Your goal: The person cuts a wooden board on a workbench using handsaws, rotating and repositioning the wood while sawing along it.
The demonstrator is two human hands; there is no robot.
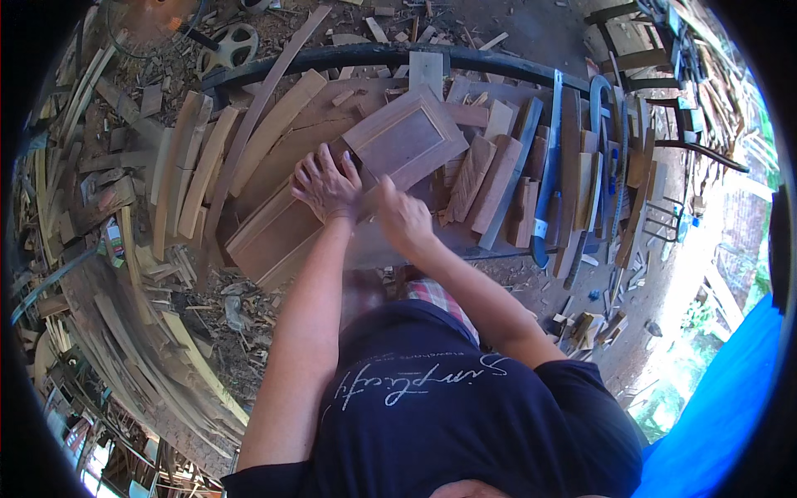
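Observation:
A brown wooden framed panel (405, 137) lies slantwise on the workbench, with a recessed, moulded field at its upper right end. Its lower left part (278, 232) runs down toward the bench's near edge. My left hand (326, 183) rests on the panel's middle, palm down with fingers spread. Close to its right, my right hand (404, 217) is closed in a fist at the panel's near edge. Whatever the right fingers hold is hidden and slightly blurred. Between the hands, a stretch of the panel is partly covered.
Right of the panel stand wooden blocks (496, 183) and blue bar clamps (548, 166). Curved wooden strips (199, 166) lie to the left. A dark metal rail (349, 56) runs along the far side. Offcuts and shavings litter the ground (241, 319). A blue sheet (722, 398) hangs at lower right.

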